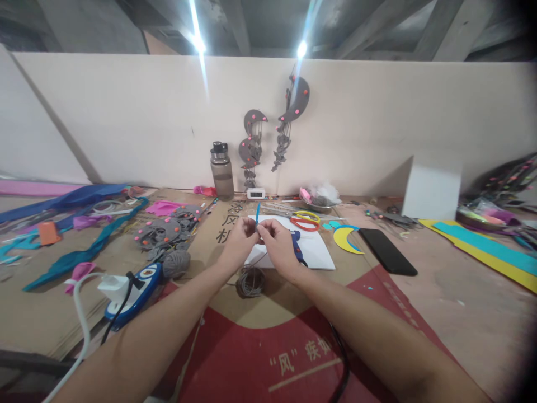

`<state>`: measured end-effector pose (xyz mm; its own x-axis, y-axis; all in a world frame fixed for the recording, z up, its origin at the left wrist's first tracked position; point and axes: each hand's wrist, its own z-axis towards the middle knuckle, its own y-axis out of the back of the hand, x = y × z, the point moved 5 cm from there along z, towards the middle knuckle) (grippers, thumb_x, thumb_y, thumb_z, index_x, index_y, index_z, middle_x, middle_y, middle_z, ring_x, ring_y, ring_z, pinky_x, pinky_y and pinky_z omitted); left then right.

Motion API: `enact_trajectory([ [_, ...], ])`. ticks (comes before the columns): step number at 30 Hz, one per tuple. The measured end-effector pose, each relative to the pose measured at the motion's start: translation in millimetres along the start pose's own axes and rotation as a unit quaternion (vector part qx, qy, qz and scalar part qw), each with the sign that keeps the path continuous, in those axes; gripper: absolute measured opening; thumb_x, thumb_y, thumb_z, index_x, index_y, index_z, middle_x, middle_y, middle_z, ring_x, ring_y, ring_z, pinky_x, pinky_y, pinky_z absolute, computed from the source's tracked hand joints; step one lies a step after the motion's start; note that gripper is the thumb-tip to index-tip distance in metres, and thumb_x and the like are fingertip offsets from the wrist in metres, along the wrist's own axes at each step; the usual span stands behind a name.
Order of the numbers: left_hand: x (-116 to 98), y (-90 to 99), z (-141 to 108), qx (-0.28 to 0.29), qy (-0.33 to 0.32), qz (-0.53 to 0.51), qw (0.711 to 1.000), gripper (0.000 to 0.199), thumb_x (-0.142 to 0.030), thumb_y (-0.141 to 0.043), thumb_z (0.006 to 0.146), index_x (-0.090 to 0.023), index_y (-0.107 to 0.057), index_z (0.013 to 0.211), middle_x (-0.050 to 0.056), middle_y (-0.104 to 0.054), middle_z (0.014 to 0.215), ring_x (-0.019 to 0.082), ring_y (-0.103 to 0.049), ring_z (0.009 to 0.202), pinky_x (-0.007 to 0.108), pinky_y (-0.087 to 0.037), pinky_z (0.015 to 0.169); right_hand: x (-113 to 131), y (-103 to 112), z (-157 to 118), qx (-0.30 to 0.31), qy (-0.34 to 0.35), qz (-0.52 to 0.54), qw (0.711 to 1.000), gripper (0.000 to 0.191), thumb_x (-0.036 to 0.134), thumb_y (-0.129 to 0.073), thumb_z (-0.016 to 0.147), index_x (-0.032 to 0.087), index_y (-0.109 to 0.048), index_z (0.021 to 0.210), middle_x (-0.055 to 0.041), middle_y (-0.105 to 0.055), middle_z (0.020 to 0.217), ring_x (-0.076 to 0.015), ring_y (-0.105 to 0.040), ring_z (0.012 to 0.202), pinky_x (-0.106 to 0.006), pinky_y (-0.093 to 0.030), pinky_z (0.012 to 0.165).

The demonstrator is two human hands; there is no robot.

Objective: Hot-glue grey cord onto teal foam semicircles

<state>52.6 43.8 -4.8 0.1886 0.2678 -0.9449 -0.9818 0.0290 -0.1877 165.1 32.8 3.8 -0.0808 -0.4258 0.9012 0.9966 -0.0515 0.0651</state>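
Observation:
A narrow blue strip [258, 212] stands upright out of the pinched fingertips of both hands. My left hand [242, 238] is closed at its lower end, and my right hand [277, 240] presses against it from the other side, fingers closed too. The strip's bottom is hidden by the fingers. Just below the hands lies a coil of grey cord [250, 282]; a thin line seems to rise from it toward my fingers. Under the hands is a white board [319, 254], with a blue glue gun [296, 244] on it, partly behind my right hand.
Scissors [306, 220], a yellow crescent [347, 239] and a black phone [386, 251] lie to the right. At left are grey yarn [176, 263], a power strip [136, 296] and teal fabric [98, 243]. A bottle [222, 173] stands behind, near hanging moon ornaments [251, 145].

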Motion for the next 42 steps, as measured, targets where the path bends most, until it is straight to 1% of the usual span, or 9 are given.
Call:
enact_trajectory([
  [3,-1.2,2.1,-0.4,-0.006,0.003,-0.001,1.0,0.022,-0.02,-0.065,0.069,-0.016,-0.051,0.086,0.001,-0.061,0.076,0.013,-0.06,0.069,0.027,-0.05,0.062,2.4,-2.4,-2.4,0.004,0.024,-0.026,0.999,0.014,0.034,-0.052,0.08,0.021,-0.059,0.08,-0.0007,-0.059,0.075,-0.0153,-0.052,0.069,-0.029,-0.046,0.065],
  [6,-4.2,2.8,-2.0,-0.009,0.008,-0.007,1.0,0.018,-0.023,-0.063,0.071,-0.017,-0.051,0.084,0.0,-0.061,0.073,0.013,-0.059,0.066,0.027,-0.051,0.061,4.1,-2.2,-3.1,-0.002,0.044,-0.046,0.998,0.012,0.032,-0.051,0.08,0.022,-0.058,0.081,-0.0013,-0.06,0.078,-0.0158,-0.053,0.072,-0.029,-0.046,0.067],
  [9,-4.7,2.7,-3.2,-0.012,0.015,-0.032,0.999,0.019,-0.027,-0.064,0.072,-0.017,-0.051,0.081,0.0,-0.06,0.072,0.013,-0.059,0.065,0.028,-0.052,0.063,3.0,-0.2,-1.8,-0.011,0.044,-0.058,0.997,0.011,0.031,-0.051,0.081,0.022,-0.056,0.08,-0.0009,-0.059,0.076,-0.0156,-0.053,0.071,-0.029,-0.046,0.066],
  [15,-4.2,0.3,-2.8,0.008,0.012,-0.054,0.998,0.017,-0.027,-0.062,0.075,-0.016,-0.051,0.08,0.0,-0.061,0.073,0.013,-0.062,0.068,0.03,-0.052,0.067,2.3,2.9,0.3,-0.02,0.041,-0.075,0.996,0.014,0.033,-0.049,0.082,0.021,-0.056,0.078,-0.0002,-0.058,0.074,-0.015,-0.052,0.07,-0.027,-0.043,0.066],
  [18,-5.1,-1.1,-2.4,0.022,0.013,-0.055,0.998,0.016,-0.027,-0.062,0.075,-0.016,-0.052,0.08,0.0,-0.062,0.073,0.013,-0.062,0.068,0.03,-0.052,0.069,3.8,3.9,0.1,-0.022,0.042,-0.079,0.996,0.015,0.033,-0.049,0.082,0.021,-0.056,0.078,0.0,-0.058,0.074,-0.015,-0.052,0.07,-0.027,-0.042,0.066],
  [23,-6.3,-1.6,-2.8,0.025,0.014,-0.058,0.998,0.019,-0.028,-0.065,0.073,-0.015,-0.054,0.082,0.001,-0.064,0.074,0.013,-0.063,0.067,0.03,-0.052,0.072,6.7,4.4,-0.1,-0.02,0.048,-0.08,0.995,0.016,0.033,-0.048,0.083,0.021,-0.056,0.078,0.0004,-0.058,0.074,-0.0145,-0.051,0.069,-0.027,-0.041,0.067],
  [32,-7.1,-1.3,-3.0,0.04,0.002,-0.056,0.998,0.02,-0.027,-0.066,0.072,-0.015,-0.056,0.085,0.0,-0.064,0.079,0.012,-0.062,0.072,0.03,-0.051,0.076,3.1,4.2,1.3,-0.019,0.042,-0.08,0.996,0.016,0.033,-0.047,0.084,0.02,-0.054,0.077,0.0015,-0.056,0.073,-0.0135,-0.05,0.068,-0.025,-0.041,0.066],
  [38,-3.6,0.5,-1.5,0.015,0.02,-0.053,0.998,0.023,-0.03,-0.068,0.071,-0.014,-0.056,0.081,0.001,-0.064,0.074,0.012,-0.061,0.069,0.031,-0.051,0.075,0.8,2.4,1.3,-0.011,0.04,-0.087,0.995,0.015,0.032,-0.047,0.084,0.02,-0.054,0.078,0.0018,-0.057,0.073,-0.0133,-0.051,0.069,-0.026,-0.041,0.067],
  [42,-4.4,4.0,1.3,-0.014,0.028,-0.081,0.996,0.022,-0.029,-0.068,0.071,-0.013,-0.056,0.08,0.001,-0.064,0.075,0.012,-0.062,0.068,0.032,-0.052,0.075,-0.6,0.7,1.2,-0.004,0.038,-0.088,0.995,0.016,0.033,-0.047,0.084,0.02,-0.055,0.08,0.0011,-0.058,0.075,-0.0137,-0.052,0.07,-0.027,-0.041,0.068],
])
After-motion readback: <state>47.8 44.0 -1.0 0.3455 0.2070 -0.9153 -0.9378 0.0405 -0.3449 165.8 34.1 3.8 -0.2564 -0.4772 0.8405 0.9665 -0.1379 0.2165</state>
